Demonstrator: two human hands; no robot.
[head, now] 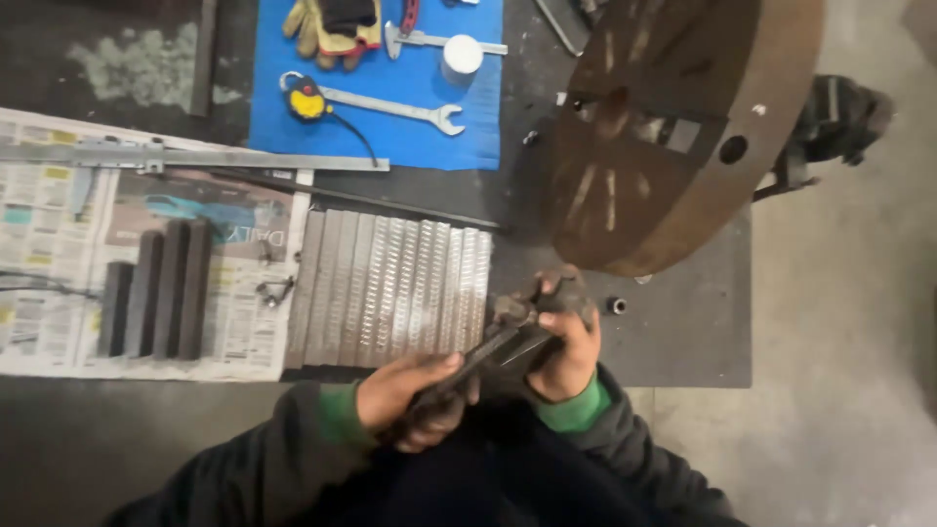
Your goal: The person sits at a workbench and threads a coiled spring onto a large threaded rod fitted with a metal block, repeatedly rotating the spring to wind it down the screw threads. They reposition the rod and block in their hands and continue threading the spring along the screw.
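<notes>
My left hand grips the handle end of a dark metal tool that looks like pliers or a wrench. My right hand is closed around the tool's head and a small dark metal part held at its jaws. Both hands are at the near edge of the dark workbench, just in front of a row of ridged, shiny metal bars. A big rusty round chuck plate stands tilted right behind my right hand.
Several dark steel blocks lie on newspaper at left, under a long vernier caliper. A blue mat at the back holds a spanner, tape measure, gloves and a white cylinder. A small nut lies to the right.
</notes>
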